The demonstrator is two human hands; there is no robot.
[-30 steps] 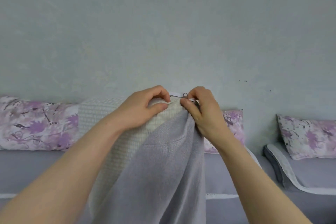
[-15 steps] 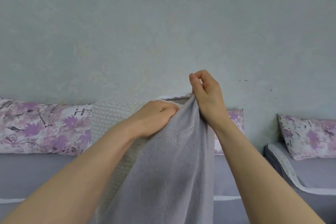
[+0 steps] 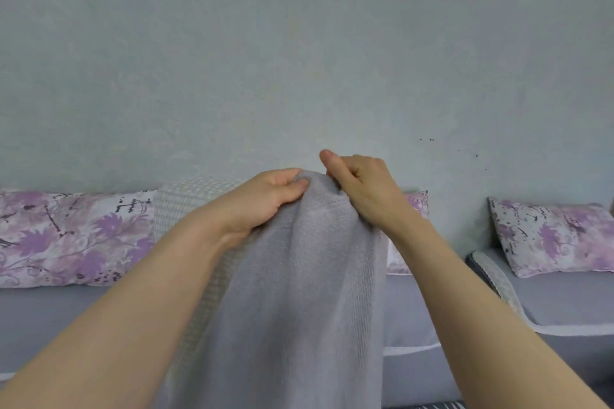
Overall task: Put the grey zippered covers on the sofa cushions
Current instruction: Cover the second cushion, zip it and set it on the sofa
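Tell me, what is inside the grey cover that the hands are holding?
A white textured cushion: its bare part shows beside the grey cover. The fabric hides how far in it reaches, and the left hand and right hand, gripping the top, hide the opening.

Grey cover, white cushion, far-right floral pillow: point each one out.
grey cover (image 3: 299, 292): head view, middle of its hanging front.
white cushion (image 3: 189, 206): head view, bare upper left part.
far-right floral pillow (image 3: 558, 236): head view, centre of its face.

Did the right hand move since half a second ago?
Yes. The right hand dropped: its top was above the dark wall specks then, now it sits wholly below them.
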